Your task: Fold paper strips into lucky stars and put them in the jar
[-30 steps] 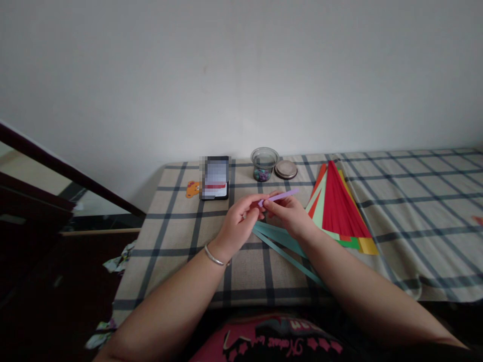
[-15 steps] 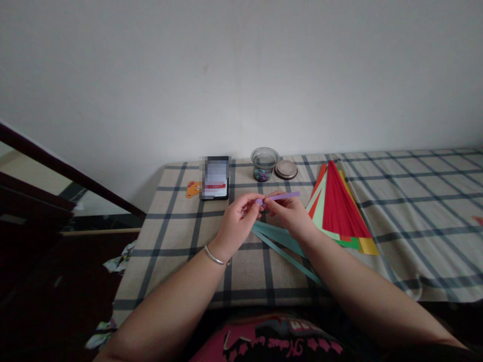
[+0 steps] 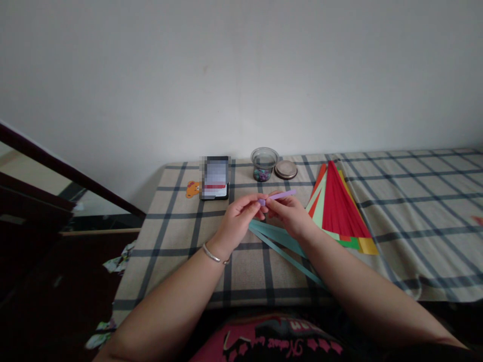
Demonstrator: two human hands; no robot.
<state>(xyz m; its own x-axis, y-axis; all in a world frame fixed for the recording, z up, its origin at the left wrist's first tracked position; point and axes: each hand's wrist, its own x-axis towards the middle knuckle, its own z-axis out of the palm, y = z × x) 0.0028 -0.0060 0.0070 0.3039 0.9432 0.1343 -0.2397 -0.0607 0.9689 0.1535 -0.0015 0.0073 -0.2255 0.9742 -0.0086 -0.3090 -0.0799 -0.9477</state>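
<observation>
A purple paper strip (image 3: 284, 194) is pinched between both hands above the table. My left hand (image 3: 243, 213) is closed on its folded end, thumb against the fingers. From the right, my right hand (image 3: 289, 211) grips the same strip close to the fold, and the free end sticks out to the upper right. Light blue paper strips (image 3: 277, 236) lie on the cloth beneath, partly covered by my right hand and forearm. Beyond my hands stands a clear plastic tub (image 3: 264, 163) with small folded purple and teal pieces at its bottom.
The tub's round lid (image 3: 286, 169) lies beside it. Fanned red, green, orange and yellow paper strips (image 3: 341, 206) spread to the right. A phone or tablet (image 3: 216, 178) rests on an orange bear figure (image 3: 192, 189) at the left. A checked cloth (image 3: 177, 231) covers the table; a wall rises behind.
The strip's free end has become slightly shorter and tilts up a little more. Its folded end shows more plainly between my fingers, which have shifted slightly.
</observation>
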